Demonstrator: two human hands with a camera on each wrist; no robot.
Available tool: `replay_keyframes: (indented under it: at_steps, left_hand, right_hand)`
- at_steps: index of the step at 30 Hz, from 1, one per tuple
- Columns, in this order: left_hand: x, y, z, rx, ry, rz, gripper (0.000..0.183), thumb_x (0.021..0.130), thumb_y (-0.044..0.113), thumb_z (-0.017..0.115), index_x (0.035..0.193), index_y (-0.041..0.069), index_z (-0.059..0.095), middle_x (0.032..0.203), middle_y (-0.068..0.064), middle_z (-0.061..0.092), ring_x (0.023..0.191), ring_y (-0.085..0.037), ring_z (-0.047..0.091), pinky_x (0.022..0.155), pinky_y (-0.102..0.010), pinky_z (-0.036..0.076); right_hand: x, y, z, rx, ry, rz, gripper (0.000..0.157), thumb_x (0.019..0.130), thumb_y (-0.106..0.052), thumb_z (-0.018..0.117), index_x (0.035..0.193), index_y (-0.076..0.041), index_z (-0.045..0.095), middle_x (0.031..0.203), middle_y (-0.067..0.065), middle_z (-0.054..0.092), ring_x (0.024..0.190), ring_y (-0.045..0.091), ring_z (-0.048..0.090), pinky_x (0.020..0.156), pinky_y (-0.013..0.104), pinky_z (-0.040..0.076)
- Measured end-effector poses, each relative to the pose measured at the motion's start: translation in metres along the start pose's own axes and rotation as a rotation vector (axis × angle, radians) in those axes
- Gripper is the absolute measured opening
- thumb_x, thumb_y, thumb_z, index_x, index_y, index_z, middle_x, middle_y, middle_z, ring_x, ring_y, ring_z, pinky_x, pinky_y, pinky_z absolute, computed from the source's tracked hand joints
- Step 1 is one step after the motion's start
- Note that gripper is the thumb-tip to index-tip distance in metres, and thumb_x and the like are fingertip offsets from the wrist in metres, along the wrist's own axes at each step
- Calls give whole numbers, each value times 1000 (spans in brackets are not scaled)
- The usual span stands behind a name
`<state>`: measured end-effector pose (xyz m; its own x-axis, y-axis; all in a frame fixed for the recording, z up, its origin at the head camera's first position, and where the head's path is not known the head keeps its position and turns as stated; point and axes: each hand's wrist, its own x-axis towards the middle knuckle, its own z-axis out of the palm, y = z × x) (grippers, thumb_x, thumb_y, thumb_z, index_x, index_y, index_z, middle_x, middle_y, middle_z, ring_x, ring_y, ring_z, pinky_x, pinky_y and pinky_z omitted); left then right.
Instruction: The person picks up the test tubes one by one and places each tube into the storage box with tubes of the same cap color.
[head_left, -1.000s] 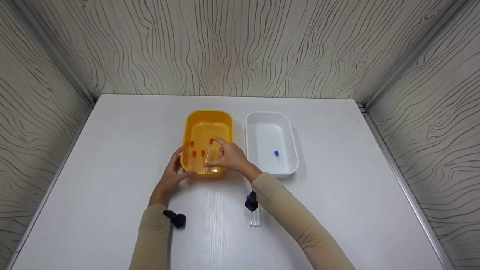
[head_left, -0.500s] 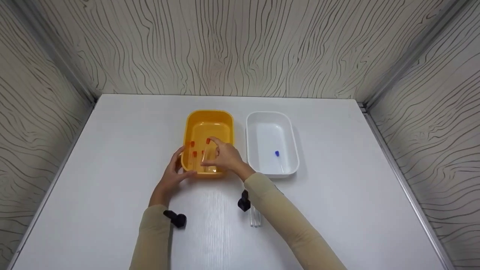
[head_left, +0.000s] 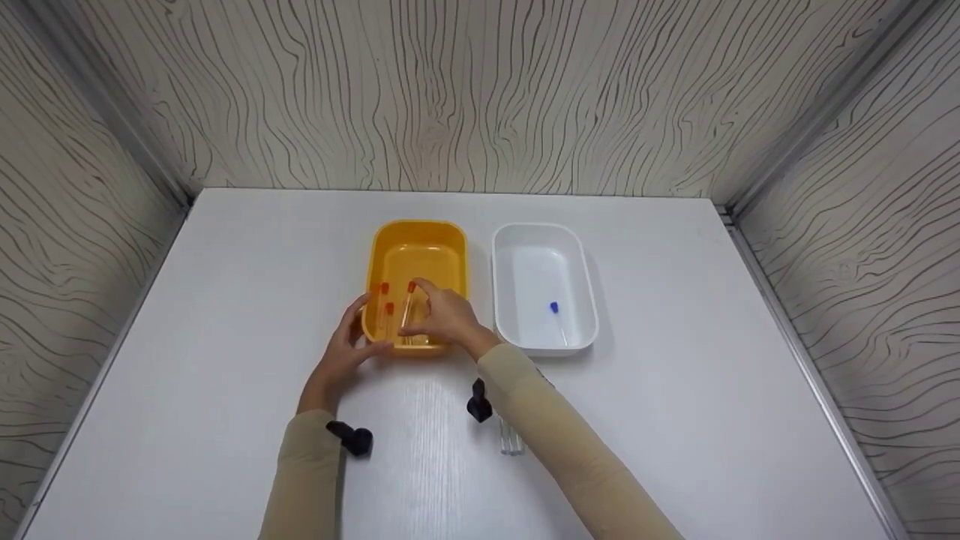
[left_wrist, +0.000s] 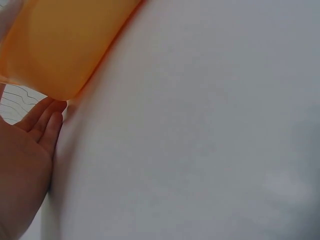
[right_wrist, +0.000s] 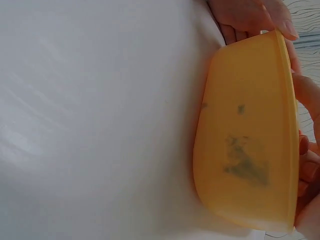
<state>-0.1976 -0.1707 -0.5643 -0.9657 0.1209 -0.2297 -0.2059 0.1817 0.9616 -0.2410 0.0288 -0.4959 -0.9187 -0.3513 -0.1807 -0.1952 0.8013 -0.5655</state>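
Observation:
In the head view, my left hand [head_left: 343, 358] holds the near left corner of a yellow-orange plastic tray [head_left: 421, 259], thumb on the front rim and fingers along the side. Inside the tray, my right hand [head_left: 448, 315] pinches a clear test tube with a red cap [head_left: 411, 286], index finger at the cap and thumb near the lower end. Other red-capped test tubes [head_left: 389, 308] lie to its left. The right wrist view shows the tray's wall [right_wrist: 240, 80], with the right fingers [right_wrist: 307, 172] behind its rim.
A white tray [head_left: 529, 259] stands to the right, a blue-capped test tube [head_left: 554, 307] in it. Several clear tubes [head_left: 511, 444] lie on the table in front, partly under the right forearm. Patterned panels enclose the table at the back and sides.
My right hand has moved a little left with the red-capped test tube, which now covers the tube lying beneath it. The left hand stays on the tray.

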Motion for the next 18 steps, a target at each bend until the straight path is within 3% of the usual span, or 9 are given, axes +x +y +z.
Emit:
replay_keyframes:
  at_steps: [4, 7, 10, 13, 18]
  left_hand:
    - [0, -1, 0, -10, -1, 0, 89, 77, 42, 79, 147, 43, 24, 159, -2, 29, 149, -25, 27, 123, -59, 13]
    - [0, -1, 0, -13, 1, 24, 86, 79, 36, 78, 147, 42, 25, 157, -3, 32, 147, -25, 29, 123, -57, 15]
    - [0, -2, 0, 0, -4, 67, 84, 82, 29, 76, 148, 39, 25, 157, -5, 33, 146, -27, 31, 123, -55, 17]
    - [0, -3, 0, 14, -6, 108, 83, 84, 22, 75, 149, 35, 25, 156, -7, 32, 145, -29, 33, 123, -54, 19]
    - [-1, -2, 2, 0, 6, 83, 83, 83, 23, 75, 148, 37, 26, 156, -5, 34, 144, -28, 34, 122, -56, 18]
  right_hand:
    - [0, -2, 3, -3, -20, 6, 91, 74, -46, 80, 149, -23, 34, 88, 3, 60, 79, 17, 53, 82, 27, 55]
    - [0, -2, 5, -5, -26, 11, 91, 74, -46, 80, 149, -23, 34, 116, 8, 66, 99, 21, 60, 100, 37, 52]
    - [1, 0, 8, -30, -23, 7, 91, 73, -47, 81, 148, -23, 35, 130, 11, 63, 113, 25, 61, 106, 41, 48]
    - [2, 2, 10, -60, -21, 2, 90, 72, -48, 80, 148, -24, 37, 125, 12, 65, 112, 27, 62, 104, 42, 49]
    - [2, 2, 12, -95, -34, 14, 87, 74, -47, 79, 147, -28, 38, 120, 9, 67, 107, 25, 61, 103, 41, 49]
